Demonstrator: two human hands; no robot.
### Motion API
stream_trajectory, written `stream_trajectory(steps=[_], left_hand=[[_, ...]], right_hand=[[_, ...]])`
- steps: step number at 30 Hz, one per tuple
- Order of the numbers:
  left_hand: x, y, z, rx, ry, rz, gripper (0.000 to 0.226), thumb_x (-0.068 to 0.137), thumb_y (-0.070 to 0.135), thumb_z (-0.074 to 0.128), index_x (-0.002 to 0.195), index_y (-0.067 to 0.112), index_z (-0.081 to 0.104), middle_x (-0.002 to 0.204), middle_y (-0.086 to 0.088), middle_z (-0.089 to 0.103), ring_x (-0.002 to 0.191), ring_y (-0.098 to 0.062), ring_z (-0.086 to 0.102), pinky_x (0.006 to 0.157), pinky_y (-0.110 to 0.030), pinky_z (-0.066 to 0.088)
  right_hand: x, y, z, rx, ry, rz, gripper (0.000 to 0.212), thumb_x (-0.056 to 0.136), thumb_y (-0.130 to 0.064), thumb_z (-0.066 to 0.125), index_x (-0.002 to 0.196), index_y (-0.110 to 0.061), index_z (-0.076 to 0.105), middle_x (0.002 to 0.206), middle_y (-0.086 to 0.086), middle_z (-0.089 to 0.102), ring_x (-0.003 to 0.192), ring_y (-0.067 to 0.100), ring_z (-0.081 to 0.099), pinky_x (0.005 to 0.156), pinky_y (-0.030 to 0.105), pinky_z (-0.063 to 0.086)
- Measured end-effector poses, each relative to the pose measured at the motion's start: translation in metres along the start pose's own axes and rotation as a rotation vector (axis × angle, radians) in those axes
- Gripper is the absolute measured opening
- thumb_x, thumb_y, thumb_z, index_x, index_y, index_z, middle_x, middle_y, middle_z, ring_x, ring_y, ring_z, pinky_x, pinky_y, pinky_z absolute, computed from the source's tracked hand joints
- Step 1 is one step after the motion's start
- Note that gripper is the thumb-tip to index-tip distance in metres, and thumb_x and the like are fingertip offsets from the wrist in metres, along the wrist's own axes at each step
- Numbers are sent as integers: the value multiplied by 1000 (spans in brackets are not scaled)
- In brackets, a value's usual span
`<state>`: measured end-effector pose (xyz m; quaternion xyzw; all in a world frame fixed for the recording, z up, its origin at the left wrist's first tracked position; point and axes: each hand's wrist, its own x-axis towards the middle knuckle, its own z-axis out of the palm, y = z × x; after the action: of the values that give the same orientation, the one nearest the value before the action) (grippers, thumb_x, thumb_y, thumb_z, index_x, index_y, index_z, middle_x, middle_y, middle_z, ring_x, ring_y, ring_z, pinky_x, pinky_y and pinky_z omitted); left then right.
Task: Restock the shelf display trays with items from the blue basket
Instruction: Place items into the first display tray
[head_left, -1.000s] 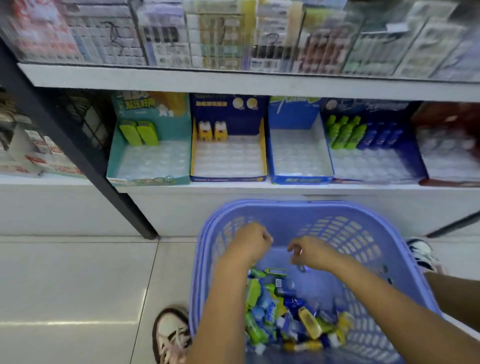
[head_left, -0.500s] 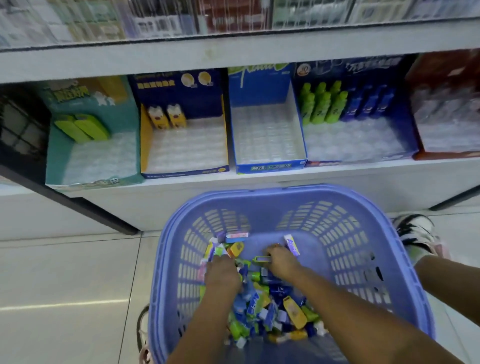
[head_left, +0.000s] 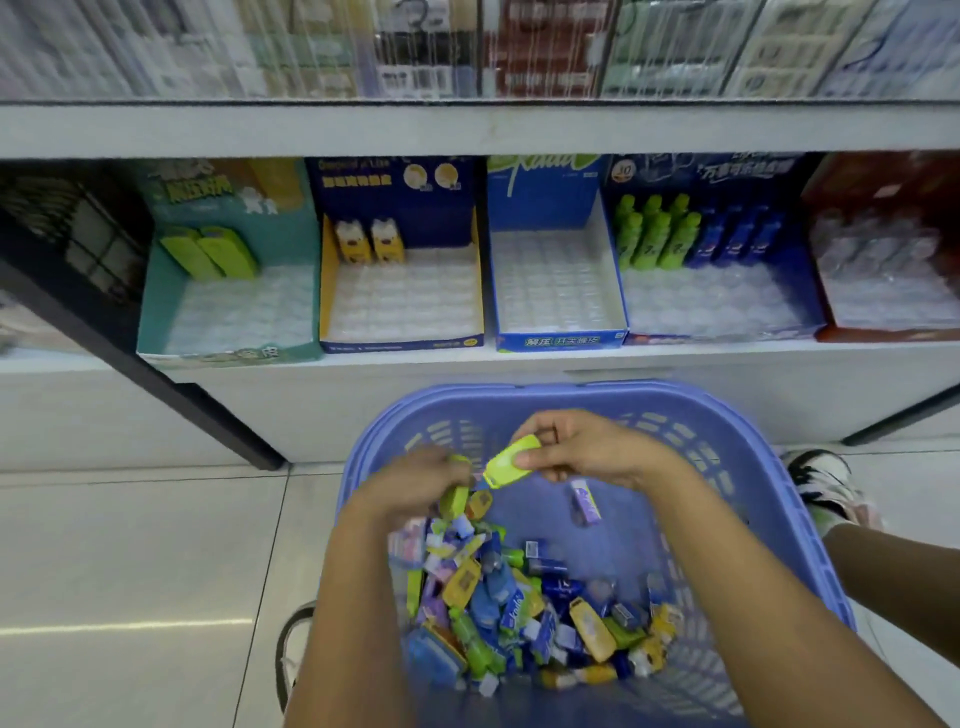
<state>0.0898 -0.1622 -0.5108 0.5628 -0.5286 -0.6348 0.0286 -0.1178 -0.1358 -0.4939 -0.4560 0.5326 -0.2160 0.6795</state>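
- The right hand (head_left: 587, 447) is hovering over the far half of the blue basket (head_left: 727, 415), pinching a lime-green pack (head_left: 511, 460) between thumb and fingertips, the other fingers curling loosely
- The left hand (head_left: 415, 483) is hanging just beside it, knuckles up, fingers curling round a yellow-green pack (head_left: 454, 499); motion blur is softening the grip
- The lime-green pack is tilting down towards the left hand, its lower end almost touching the left fingertips
- Below both wrists, a loose pile of small packs (head_left: 519, 613) in green, yellow, blue and purple is filling the near part of the basket
- A single purple pack (head_left: 586, 501) is lying apart on the basket floor, just under the right hand
- Beyond the hands, five display trays are sitting side by side on the shelf
- The teal tray (head_left: 156, 312), beyond and left of the left hand, is holding two green packs (head_left: 208, 252) at its back
- The yellow-sided tray (head_left: 324, 291) next to it is holding two yellow packs (head_left: 369, 241) at its back
- The blue tray (head_left: 558, 340), straight beyond the right hand, is showing only its clear liner
- The dark blue tray (head_left: 810, 312) is carrying green bottles (head_left: 654, 234) and blue bottles (head_left: 737, 236) along its back
- The red tray (head_left: 883, 332), farthest right, is too blurred to read
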Motion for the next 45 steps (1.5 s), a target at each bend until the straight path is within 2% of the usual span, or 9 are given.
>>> stream_trajectory(steps=[5,10,13,19,24,28,33,42,45], left_hand=[[-55,32,-58,-514,111,356,23,91,5,54,104,20,65,78,4,68,61,-4,55,54,-15,48],[-80,18,-97,-570,623,658,32,77,6,74,106,16,66,83,9,68,73,2,61,66,-11,48],[-84,-1,-114,-683,745,692,26,80,13,73,105,16,65,83,4,69,75,-7,64,63,-17,51],[-73,-34,-127,-661,954,621,11,93,29,58,98,25,66,83,6,69,64,-3,59,58,-17,48],[-64,-44,-129,-707,967,533,21,94,38,52,97,21,65,88,8,70,67,0,60,58,-16,48],[-60,-43,-131,-696,941,517,18,95,32,52,99,21,65,87,9,71,66,0,61,57,-15,47],[-62,-43,-133,-720,935,527,14,95,29,53,100,24,64,87,9,71,65,0,60,56,-13,47],[-67,-45,-134,-753,933,527,23,94,27,54,113,17,64,85,7,65,67,-1,61,61,-15,51],[-68,-42,-135,-774,931,538,25,94,26,55,116,18,63,80,10,64,67,-1,61,63,-18,52]], right_hand=[[-4,-69,32,-45,239,-375,29,84,2,62,107,-15,62,87,8,65,61,5,57,59,14,47],[29,-120,69,-97,387,-568,26,83,-2,66,98,-23,62,83,5,63,66,9,61,64,21,53],[66,-149,92,-307,515,-628,27,80,-12,71,101,-28,66,85,-4,65,72,13,60,73,32,54],[144,-196,148,-516,546,-777,34,76,-13,75,108,-12,64,81,-4,56,67,11,52,69,29,48],[182,-214,178,-738,505,-817,34,85,-12,65,119,-12,62,105,7,66,90,23,62,79,26,43],[197,-215,191,-926,463,-768,34,92,-13,55,126,-14,60,123,14,57,113,27,54,90,24,37],[203,-219,185,-933,536,-723,34,93,-15,55,127,-9,58,118,18,55,109,30,54,85,25,36],[204,-225,179,-1169,458,-767,28,94,-11,52,118,-7,65,115,20,54,107,32,52,83,25,36],[205,-222,179,-1143,495,-760,17,93,-17,54,101,-6,64,103,14,50,105,32,49,86,37,43]])
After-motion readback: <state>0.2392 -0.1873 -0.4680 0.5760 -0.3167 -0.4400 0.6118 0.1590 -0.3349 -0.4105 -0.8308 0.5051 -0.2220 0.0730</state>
